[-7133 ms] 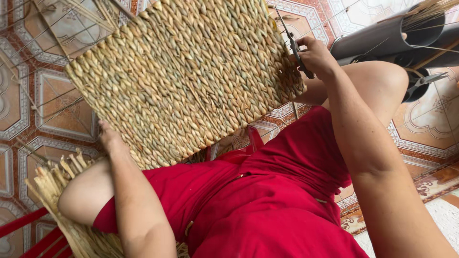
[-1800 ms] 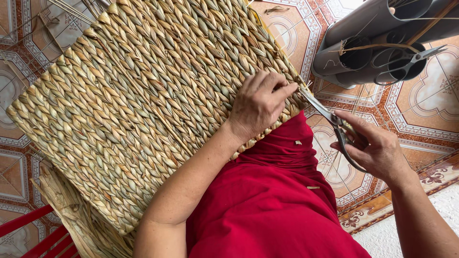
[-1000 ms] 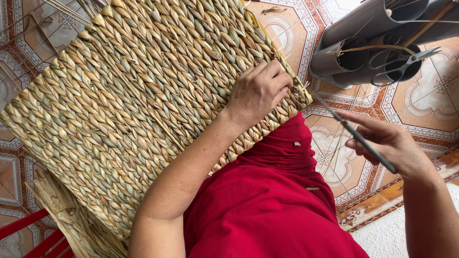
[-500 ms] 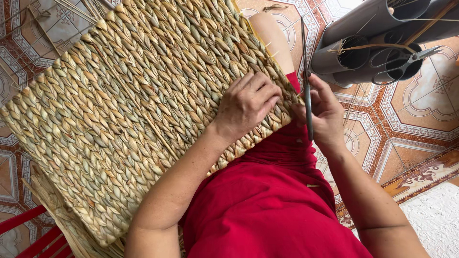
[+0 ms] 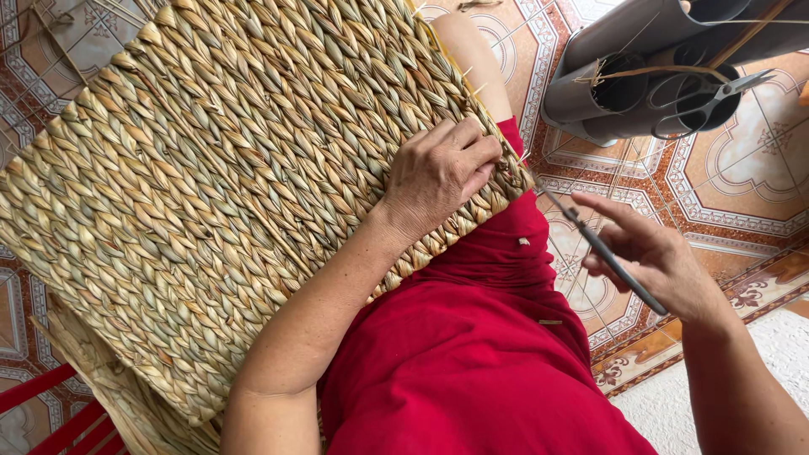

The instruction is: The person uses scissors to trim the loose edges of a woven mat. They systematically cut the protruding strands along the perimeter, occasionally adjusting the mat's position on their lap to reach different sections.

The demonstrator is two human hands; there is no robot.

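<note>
Patterned floor tiles [image 5: 758,194] in orange and white, grey plastic pipes [image 5: 640,59] holding spare scissors [image 5: 708,97], red chair legs [image 5: 59,413] at lower left

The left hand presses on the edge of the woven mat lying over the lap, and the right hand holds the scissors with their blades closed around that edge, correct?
Not quite. In the head view the left hand does press on the edge of the woven mat over the lap, and the right hand holds the scissors, but the blades are clear of the mat, off to its right above the tiled floor.
</note>
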